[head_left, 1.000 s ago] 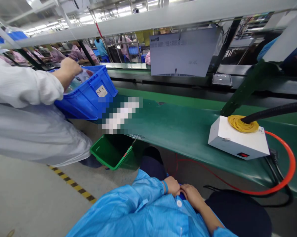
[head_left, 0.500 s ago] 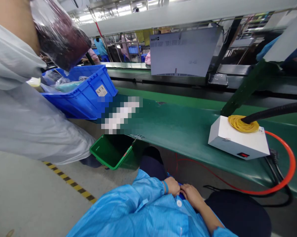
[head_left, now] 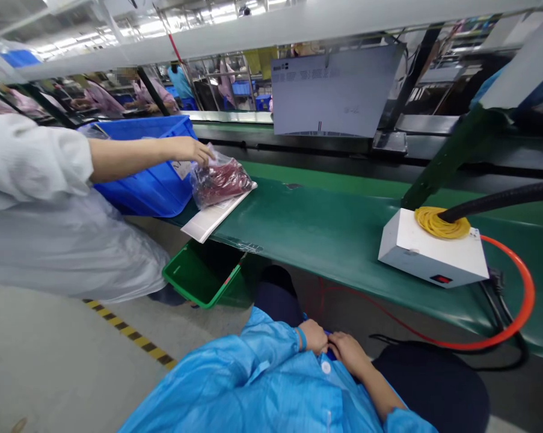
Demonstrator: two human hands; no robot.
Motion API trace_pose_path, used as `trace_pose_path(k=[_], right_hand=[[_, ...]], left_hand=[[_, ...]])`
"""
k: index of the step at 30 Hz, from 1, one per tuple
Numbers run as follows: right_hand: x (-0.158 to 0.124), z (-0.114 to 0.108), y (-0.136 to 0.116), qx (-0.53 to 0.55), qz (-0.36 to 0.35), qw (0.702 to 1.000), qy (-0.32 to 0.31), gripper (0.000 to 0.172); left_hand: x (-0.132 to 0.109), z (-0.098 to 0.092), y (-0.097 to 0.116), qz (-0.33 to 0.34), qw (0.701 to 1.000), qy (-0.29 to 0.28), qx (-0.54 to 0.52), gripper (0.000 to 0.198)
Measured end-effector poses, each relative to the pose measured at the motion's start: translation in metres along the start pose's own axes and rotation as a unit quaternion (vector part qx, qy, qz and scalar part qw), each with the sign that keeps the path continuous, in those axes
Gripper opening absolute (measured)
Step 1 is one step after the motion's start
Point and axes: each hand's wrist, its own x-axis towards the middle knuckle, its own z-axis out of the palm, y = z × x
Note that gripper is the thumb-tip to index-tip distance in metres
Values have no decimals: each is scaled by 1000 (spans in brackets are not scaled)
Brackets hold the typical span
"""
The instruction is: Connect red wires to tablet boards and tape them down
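Observation:
My left hand (head_left: 315, 337), with a blue band at the wrist, and my right hand (head_left: 350, 355) rest in my lap against my blue coat (head_left: 253, 385). Their curled fingertips meet at a small blue spot by a white button; what they pinch is hidden. On the left, a co-worker in a white coat reaches out, their hand (head_left: 192, 150) on a clear bag of dark red parts (head_left: 219, 180). The bag lies on a white sheet (head_left: 208, 219) on the green conveyor belt (head_left: 316, 228).
A blue crate (head_left: 151, 180) stands on the belt behind the co-worker's arm. A green bin (head_left: 199, 276) sits under the belt's edge. A white box (head_left: 433, 252) with yellow rubber bands, a black hose and an orange cable is at right. A paper sheet (head_left: 334, 93) hangs above.
The co-worker lifted the clear bag out of the blue crate, swung it up past the camera, and has set it down on the white sheet. My hands have stayed together in my lap.

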Motion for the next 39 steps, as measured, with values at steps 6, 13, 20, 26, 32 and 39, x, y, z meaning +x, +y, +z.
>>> trace_pose_path(k=[6, 13, 20, 26, 32, 39], right_hand=[[-1, -4, -1, 4, 2, 1000, -7, 39], [-2, -6, -4, -2, 1, 1000, -4, 40], [-2, -5, -2, -6, -1, 1000, -4, 39], [-2, -5, -4, -4, -1, 1000, -11, 36], [-1, -3, -2, -13, 3, 1000, -3, 38], [-1, -3, -1, -12, 6, 1000, -14, 38]], left_hand=[[-1, -1, 1, -1, 1000, 11, -5, 35], [-3, -5, 2, -8, 1000, 4, -11, 35], [-3, -10, 4, -6, 999, -38, -11, 34], [-5, -14, 5, -15, 998, -60, -13, 33], [-6, -18, 6, -26, 998, -48, -25, 43], [-6, -17, 6, -26, 997, -68, -26, 39]])
